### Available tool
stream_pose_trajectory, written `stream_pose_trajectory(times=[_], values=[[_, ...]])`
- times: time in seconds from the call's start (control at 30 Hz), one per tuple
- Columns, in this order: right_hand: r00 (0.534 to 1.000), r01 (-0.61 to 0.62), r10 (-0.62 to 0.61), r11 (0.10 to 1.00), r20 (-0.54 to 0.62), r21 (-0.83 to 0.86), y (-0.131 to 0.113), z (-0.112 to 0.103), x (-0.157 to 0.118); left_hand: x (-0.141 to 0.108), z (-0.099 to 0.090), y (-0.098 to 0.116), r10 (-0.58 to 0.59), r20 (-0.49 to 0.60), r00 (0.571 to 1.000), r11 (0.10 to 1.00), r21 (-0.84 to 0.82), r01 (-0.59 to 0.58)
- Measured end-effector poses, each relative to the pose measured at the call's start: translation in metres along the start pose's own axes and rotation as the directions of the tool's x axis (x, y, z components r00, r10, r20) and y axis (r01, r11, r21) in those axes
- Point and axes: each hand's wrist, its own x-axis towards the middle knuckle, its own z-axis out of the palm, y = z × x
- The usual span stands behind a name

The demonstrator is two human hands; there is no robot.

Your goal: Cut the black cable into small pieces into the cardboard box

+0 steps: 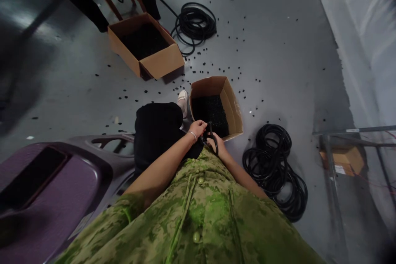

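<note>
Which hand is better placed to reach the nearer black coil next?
Probably the right hand, though it seems to hold something black: the coil lies on that side, farther from the left hand.

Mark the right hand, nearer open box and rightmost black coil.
Right hand (220, 144): head view, back of hand.
Nearer open box (232, 109): head view, right inner wall.
Rightmost black coil (272, 161): head view, middle strands.

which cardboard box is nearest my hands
The middle box, just beyond your left hand and right hand; the upper-left box and the far-right box both stand farther away.
</note>
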Motion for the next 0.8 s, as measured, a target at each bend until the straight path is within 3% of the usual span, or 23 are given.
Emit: stream_pose_trajectory(times=[0.17,0.37,0.57,0.8], values=[[0.998,-0.059,0.049,0.969,0.047,0.240,-0.016,0.001,0.001,0.000,0.000,0.001,-0.003,0.042,0.999,0.999,0.042,0.001],[0.998,-0.063,0.061,0.954,0.017,0.292,-0.015,0.006,0.008,0.001,0.001,0.000,-0.001,0.062,0.998,0.997,0.079,-0.004],[0.999,-0.045,0.040,0.971,0.023,0.235,-0.009,0.005,0.005,0.002,0.002,-0.001,-0.003,0.073,0.997,0.995,0.101,-0.004],[1.000,0.008,-0.008,1.000,-0.023,-0.003,0.008,0.005,0.006,0.006,0.000,-0.003,-0.033,0.086,0.996,0.989,0.144,0.021]])
